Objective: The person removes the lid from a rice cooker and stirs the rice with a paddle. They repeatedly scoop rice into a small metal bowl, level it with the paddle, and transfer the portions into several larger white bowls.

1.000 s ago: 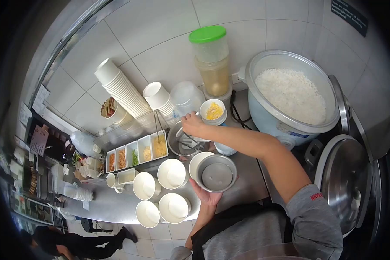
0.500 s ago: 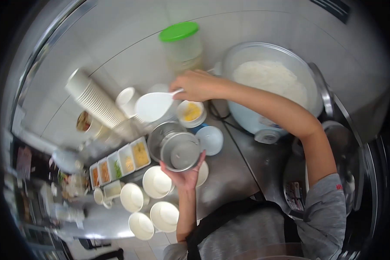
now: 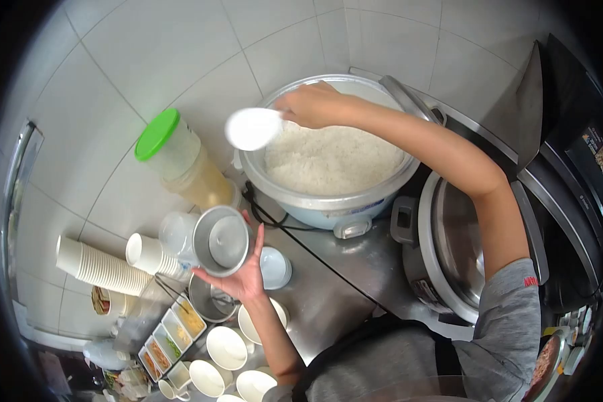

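Observation:
My left hand (image 3: 242, 278) holds a small metal bowl (image 3: 221, 240) up above the steel counter, left of the rice cooker. My right hand (image 3: 313, 104) grips the handle of a white rice paddle (image 3: 253, 128), whose blade hangs over the left rim of the open rice cooker pot (image 3: 328, 197). The pot is full of white cooked rice (image 3: 331, 159).
A green-lidded jar (image 3: 181, 164) of yellowish liquid stands left of the cooker. Stacked paper cups (image 3: 97, 266), a tray of toppings (image 3: 171, 337), several white bowls (image 3: 226, 347) and a metal pot (image 3: 208, 301) crowd the counter below. The cooker's lid (image 3: 455, 244) lies open at right.
My right hand took the white paddle from the metal pot and carried it up to the rice cooker. My left hand lifted the metal bowl off the counter. The view swung toward the cooker.

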A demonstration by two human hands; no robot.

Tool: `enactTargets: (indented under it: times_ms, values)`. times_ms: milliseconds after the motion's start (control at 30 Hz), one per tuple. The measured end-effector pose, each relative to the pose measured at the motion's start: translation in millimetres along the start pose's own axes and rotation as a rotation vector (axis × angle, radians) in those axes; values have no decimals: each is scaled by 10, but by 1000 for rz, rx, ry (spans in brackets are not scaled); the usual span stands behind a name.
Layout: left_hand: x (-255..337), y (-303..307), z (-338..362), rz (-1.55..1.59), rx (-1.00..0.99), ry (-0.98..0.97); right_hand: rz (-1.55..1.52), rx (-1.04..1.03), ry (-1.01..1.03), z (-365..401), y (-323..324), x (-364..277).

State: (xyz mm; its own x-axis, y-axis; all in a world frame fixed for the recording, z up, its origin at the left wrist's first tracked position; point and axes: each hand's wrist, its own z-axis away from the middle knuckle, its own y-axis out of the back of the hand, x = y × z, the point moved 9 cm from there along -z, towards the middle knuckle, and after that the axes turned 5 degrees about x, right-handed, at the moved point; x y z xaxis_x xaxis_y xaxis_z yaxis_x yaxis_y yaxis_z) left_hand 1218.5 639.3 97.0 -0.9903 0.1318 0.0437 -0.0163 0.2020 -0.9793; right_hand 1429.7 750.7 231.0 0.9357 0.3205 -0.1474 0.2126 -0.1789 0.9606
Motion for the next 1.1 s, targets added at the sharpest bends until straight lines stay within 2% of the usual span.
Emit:
enactTargets:
  times_ms: [100, 133, 200, 233, 367, 400, 500, 533, 633, 667, 767, 833, 933, 1033, 1100]
  values:
    - [-33, 78, -131, 86, 41, 3, 216, -68, -133, -69, -637, 699]
    - [-86, 125, -154, 126, 80, 39, 299, 3, -104, -59, -815, 832]
    - [-145, 70, -165, -15, 6, 51, 466, 149, -52, -22, -1099, 1002]
    - [-169, 57, -161, -82, -26, 57, 436, 131, -63, 0, -1194, 1007]
    - [-211, 62, -192, -93, 62, 72, 351, 65, -83, 41, -1385, 900]
    - [-237, -55, -171, -70, 5, 89, 320, 36, -100, 29, -1393, 897]
    - [-21, 122, -312, 87, 148, 2, 274, 29, -134, -70, -1375, 894]
    - [-30, 48, -290, 8, 86, 2, 268, 56, -147, -175, -1296, 927]
    - [-217, -199, -175, 126, -26, 112, 467, 502, 99, -375, -1236, 800]
    - [-180, -113, -214, 234, 80, 83, 428, 413, 67, -466, -1411, 852]
    - [-154, -179, -134, -60, -69, 65, 305, 140, 2, -716, -1632, 888]
    - [-159, -178, -66, -19, -65, 70, 185, -98, 3, -667, -1773, 784]
    - [-118, -24, -27, -63, -56, 60, 108, -231, 39, -549, -1708, 653]
    - [-68, 136, -39, -56, 20, 37, 97, -89, 315, -231, -1451, 297]
    - [29, 171, -6, -74, 63, -9, 234, 175, 555, 161, -1328, 109]
